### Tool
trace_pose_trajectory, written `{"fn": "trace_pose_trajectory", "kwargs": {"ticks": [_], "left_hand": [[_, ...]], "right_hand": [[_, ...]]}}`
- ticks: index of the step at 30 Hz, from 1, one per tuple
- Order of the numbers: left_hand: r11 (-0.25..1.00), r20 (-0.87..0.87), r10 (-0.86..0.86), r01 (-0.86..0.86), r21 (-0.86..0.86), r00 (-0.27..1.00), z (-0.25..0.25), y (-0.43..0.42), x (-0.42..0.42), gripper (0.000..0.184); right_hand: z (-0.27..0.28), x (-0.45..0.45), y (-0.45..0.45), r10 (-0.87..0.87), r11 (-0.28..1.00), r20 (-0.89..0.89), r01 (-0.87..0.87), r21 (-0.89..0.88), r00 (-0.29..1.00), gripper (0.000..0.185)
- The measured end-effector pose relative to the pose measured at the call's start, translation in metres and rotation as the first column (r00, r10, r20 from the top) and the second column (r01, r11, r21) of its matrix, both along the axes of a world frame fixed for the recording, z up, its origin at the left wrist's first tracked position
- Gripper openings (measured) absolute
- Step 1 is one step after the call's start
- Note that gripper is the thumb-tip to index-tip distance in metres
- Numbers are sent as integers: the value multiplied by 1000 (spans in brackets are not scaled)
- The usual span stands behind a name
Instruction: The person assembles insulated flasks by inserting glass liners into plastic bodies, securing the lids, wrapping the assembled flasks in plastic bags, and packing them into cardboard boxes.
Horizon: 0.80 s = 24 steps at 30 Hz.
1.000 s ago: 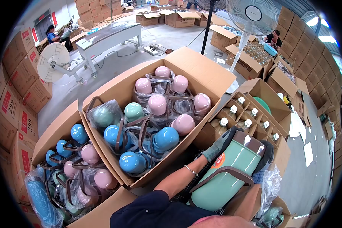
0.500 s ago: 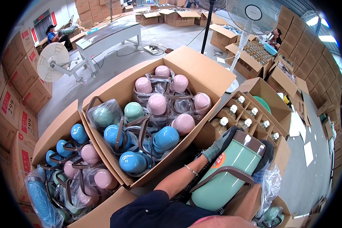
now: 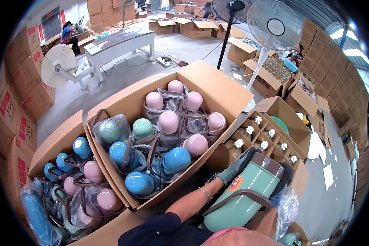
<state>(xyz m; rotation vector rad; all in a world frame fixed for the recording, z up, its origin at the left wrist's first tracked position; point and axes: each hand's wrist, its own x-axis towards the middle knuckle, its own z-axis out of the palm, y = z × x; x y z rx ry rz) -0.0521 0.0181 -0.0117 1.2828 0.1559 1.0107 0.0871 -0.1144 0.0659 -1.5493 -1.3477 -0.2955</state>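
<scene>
A light green thermos flask (image 3: 244, 192) with a brown carry handle and a brown band at its far end lies tilted over my lap. My left hand (image 3: 235, 167), in a grey-green glove with dark fingers, grips its left side by the brown band. On the opposite side, my right hand (image 3: 282, 183), also gloved, is closed round the same end, its fingers partly hidden. An orange-red sticker (image 3: 235, 183) shows on the flask near my left hand. Just beyond the far end stand white-capped bottle-like liners (image 3: 263, 145) in a divided carton (image 3: 298, 164).
A large carton (image 3: 180, 80) of pink, blue and green flasks stands ahead; another carton (image 3: 63, 137) of flasks is at left. Beyond are a white table (image 3: 121, 41), a standing fan (image 3: 273, 28) and stacked boxes (image 3: 12, 104). Several people work farther off.
The camera view has shifted slightly. Both hands keep their hold on the green thermos flask, which stays almost in place. At the back, a person has come into view by the far cartons.
</scene>
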Motion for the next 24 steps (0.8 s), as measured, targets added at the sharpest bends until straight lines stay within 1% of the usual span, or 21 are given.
{"fn": "trace_pose_trajectory", "kwargs": {"ticks": [2, 3, 5, 6, 7, 10, 11, 13, 15, 16, 17, 19, 20, 22, 23, 24], "left_hand": [[984, 42, -115, 120, -131, 992, -2, 1, 4, 40], [966, 68, -170, 180, -188, 983, -1, 3, 6, 40], [955, 120, -196, 217, -203, 973, -1, 5, 7, 39], [947, 145, -210, 238, -217, 967, 5, 3, 4, 39], [969, 94, -166, 180, -167, 982, 9, 1, 0, 38], [967, 162, -131, 162, -196, 978, 13, 0, -3, 40], [969, 152, -128, 157, -191, 980, 14, -1, -4, 40], [974, 132, -121, 143, -175, 984, 13, 1, -4, 40], [991, 98, -86, 94, -90, 992, 11, 4, -3, 40], [996, 82, -69, 73, -48, 994, 9, 4, -2, 40], [986, 105, -106, 118, -117, 989, 6, 3, -1, 40], [946, 159, -172, 208, -248, 972, 11, 1, -3, 41], [960, 143, -153, 182, -212, 978, 13, 1, -5, 41], [982, 115, -112, 127, -137, 987, 16, -1, -8, 41], [984, 101, -111, 124, -127, 989, 18, -2, -10, 40], [986, 88, -112, 121, -115, 990, 20, -2, -12, 40]], "right_hand": [[14, -13, 1, -67, 996, 42, 70, -59, 997, 18], [17, -16, 2, -71, 996, 83, 74, -43, 994, 17], [20, -19, 5, -78, 997, 162, 81, -13, 984, 15], [20, -18, 6, -61, 998, 134, 64, -13, 989, 15], [19, -18, 6, -45, 999, 106, 47, -18, 993, 14], [14, -13, 4, 13, 1000, -9, -13, -13, 1000, 13], [12, -11, 5, 36, 999, -51, -36, -2, 998, 12], [-2, -6, 7, -9, 999, -59, 12, 48, 998, 13], [-5, -7, 9, -42, 997, -15, 43, 58, 999, 14], [0, -10, 8, -56, 998, 36, 54, 41, 998, 15], [5, -13, 7, -70, 997, 87, 68, 22, 994, 16], [7, -10, 5, -42, 999, 39, 42, -11, 998, 17], [7, -10, 6, -26, 999, 13, 27, -25, 1000, 18], [11, -14, 6, -49, 998, 60, 52, -43, 997, 19], [12, -16, 5, -60, 997, 83, 64, -51, 995, 19], [12, -16, 6, -54, 997, 52, 57, -48, 997, 21]]}}
